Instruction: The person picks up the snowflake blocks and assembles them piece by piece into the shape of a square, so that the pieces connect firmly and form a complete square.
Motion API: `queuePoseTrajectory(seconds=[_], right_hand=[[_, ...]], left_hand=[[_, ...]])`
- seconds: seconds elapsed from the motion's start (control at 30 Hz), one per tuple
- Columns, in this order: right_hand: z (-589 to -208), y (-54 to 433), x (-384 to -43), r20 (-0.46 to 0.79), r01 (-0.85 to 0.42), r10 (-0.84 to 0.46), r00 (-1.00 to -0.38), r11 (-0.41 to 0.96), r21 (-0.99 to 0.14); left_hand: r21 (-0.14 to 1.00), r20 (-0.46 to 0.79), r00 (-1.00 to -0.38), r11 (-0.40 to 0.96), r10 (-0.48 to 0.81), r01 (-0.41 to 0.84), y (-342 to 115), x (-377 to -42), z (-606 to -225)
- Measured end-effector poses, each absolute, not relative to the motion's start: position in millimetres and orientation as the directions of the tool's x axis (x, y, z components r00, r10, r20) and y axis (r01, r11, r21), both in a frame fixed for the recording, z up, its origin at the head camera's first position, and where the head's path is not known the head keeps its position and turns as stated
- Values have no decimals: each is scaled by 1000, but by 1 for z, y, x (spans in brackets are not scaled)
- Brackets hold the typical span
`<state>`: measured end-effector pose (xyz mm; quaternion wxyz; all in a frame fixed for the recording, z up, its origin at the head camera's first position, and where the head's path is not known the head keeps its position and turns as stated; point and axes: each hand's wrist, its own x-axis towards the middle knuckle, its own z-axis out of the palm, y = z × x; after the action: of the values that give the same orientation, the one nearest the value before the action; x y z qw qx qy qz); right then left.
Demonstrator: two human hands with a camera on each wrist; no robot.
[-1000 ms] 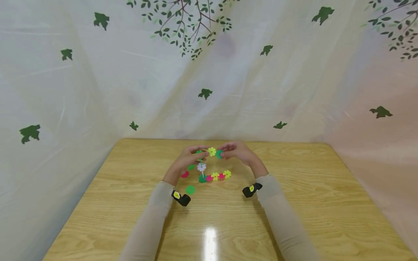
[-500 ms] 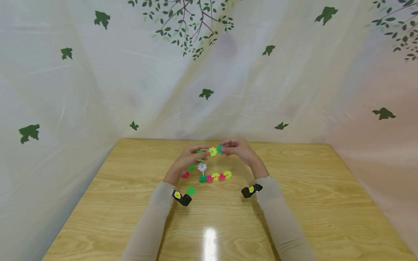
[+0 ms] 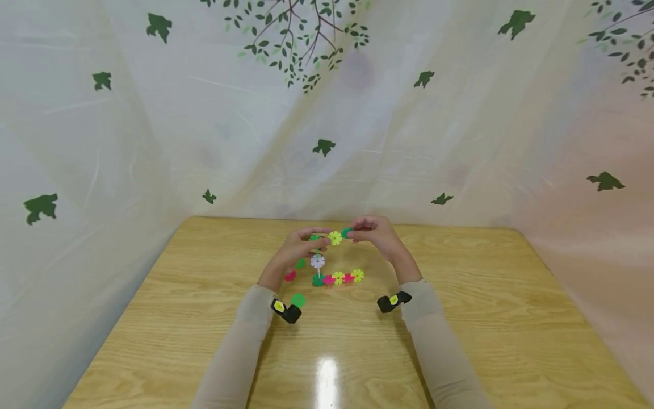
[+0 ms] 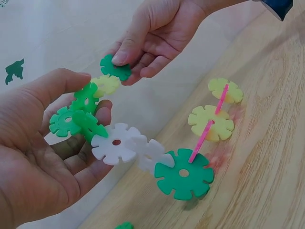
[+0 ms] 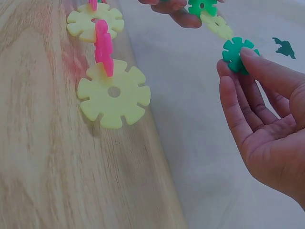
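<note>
My left hand (image 3: 298,247) grips light green flower-shaped slotted discs (image 4: 86,102) in a linked chain, thumb on top and fingers beneath. My right hand (image 3: 375,233) pinches a dark green disc (image 5: 234,56) between thumb and fingers. That disc meets the edge of a pale yellow disc (image 3: 334,238) at the chain's upper end; whether their slots are joined I cannot tell. Below my left hand the chain runs down through white discs (image 4: 112,151) to another dark green disc (image 4: 188,187). From there, yellow discs (image 5: 114,109) and pink discs (image 5: 103,45) alternate in a row low along the table.
Loose on the wooden table (image 3: 460,318) lie a green disc (image 3: 298,300) near my left wrist, plus another green disc (image 3: 300,263) and a pink disc (image 3: 290,275) behind the left hand. A pale curtain (image 3: 230,142) with leaf and bird prints hangs beyond the table's far edge.
My right hand has risen slightly and tilted its dark green disc, which now looks narrower in the head view. The left hand and the chain have barely moved.
</note>
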<state>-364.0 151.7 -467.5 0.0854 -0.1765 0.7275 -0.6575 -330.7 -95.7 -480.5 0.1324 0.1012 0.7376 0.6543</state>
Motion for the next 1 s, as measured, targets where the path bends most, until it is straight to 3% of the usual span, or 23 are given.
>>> queuePoseTrajectory(seconds=[1.0], right_hand=[[-471, 149, -361, 220, -279, -399, -890, 96, -956]], left_hand=[[997, -19, -952, 71, 305, 2, -97, -327, -485]])
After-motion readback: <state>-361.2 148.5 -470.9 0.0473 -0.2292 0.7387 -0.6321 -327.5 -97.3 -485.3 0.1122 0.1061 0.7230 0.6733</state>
